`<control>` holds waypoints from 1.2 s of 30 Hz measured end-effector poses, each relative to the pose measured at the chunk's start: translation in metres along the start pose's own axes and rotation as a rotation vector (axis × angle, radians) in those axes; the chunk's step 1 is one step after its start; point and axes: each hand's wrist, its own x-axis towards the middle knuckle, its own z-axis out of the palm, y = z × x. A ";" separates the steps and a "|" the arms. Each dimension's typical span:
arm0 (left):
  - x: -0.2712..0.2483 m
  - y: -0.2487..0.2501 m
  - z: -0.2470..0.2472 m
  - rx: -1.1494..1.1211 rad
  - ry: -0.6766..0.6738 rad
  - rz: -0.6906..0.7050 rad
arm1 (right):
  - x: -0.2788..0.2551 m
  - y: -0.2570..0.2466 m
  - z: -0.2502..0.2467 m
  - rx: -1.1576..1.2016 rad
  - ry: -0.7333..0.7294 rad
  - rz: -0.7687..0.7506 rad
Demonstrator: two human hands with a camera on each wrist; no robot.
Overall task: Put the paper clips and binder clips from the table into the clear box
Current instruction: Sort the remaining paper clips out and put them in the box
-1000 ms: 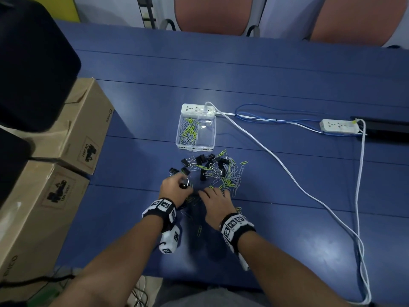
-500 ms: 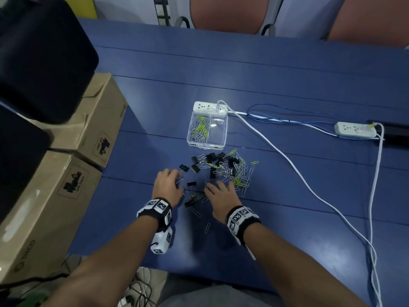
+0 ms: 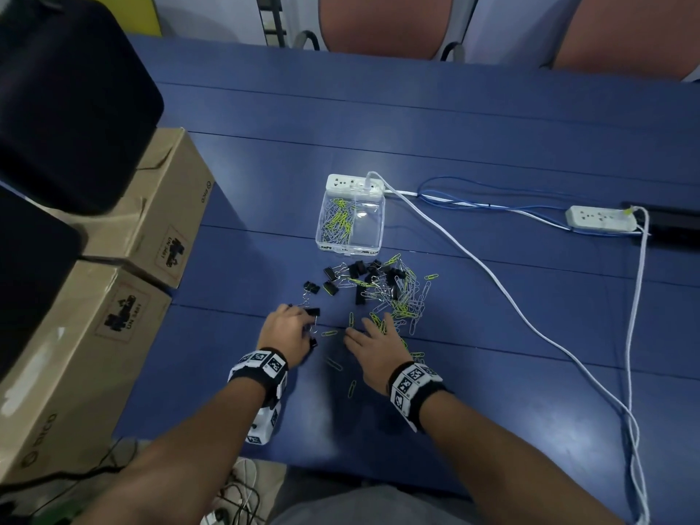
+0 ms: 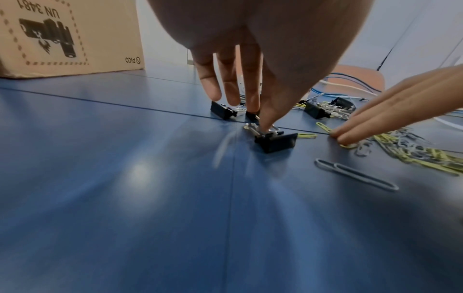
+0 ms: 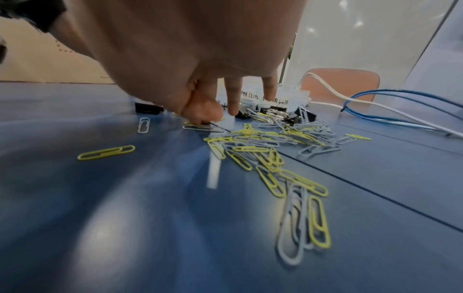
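I see my left hand [image 3: 286, 332] palm-down on the smooth blue table [image 3: 492, 145], fingers straight and slightly spread, one fingertip pressing the wire handle of a small black metal binder clip [image 4: 275, 141]. My right hand [image 3: 375, 344] lies flat, fingers extended together, tips touching a thin yellow wire paper clip [image 4: 323, 126]. The loose pile of yellow and grey paper clips [image 3: 405, 301] mixed with black binder clips sits at one o'clock from my right hand. The clear plastic two-compartment box [image 3: 350, 225] stands at twelve o'clock beyond it, paper clips in its left compartment.
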 end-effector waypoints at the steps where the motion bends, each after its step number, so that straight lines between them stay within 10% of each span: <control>1: 0.000 0.001 0.001 -0.015 0.016 0.005 | -0.002 0.001 0.000 0.014 0.020 0.015; 5: -0.005 0.015 -0.001 -0.080 -0.004 0.019 | 0.001 -0.006 0.003 0.024 0.029 0.015; 11: -0.021 0.041 0.001 0.065 -0.467 0.273 | -0.006 0.003 0.009 0.035 -0.012 0.051; 15: -0.012 0.054 0.016 0.057 -0.454 0.330 | -0.032 0.021 0.020 0.210 0.075 0.150; 22: -0.006 0.094 0.012 0.001 -0.408 0.013 | -0.075 0.041 0.037 0.641 0.133 0.729; 26: -0.015 0.110 0.016 0.040 -0.617 -0.105 | -0.071 0.032 0.044 0.761 0.018 0.686; 36: -0.001 0.107 0.016 -0.169 -0.235 -0.006 | -0.066 0.041 0.033 0.804 0.280 0.478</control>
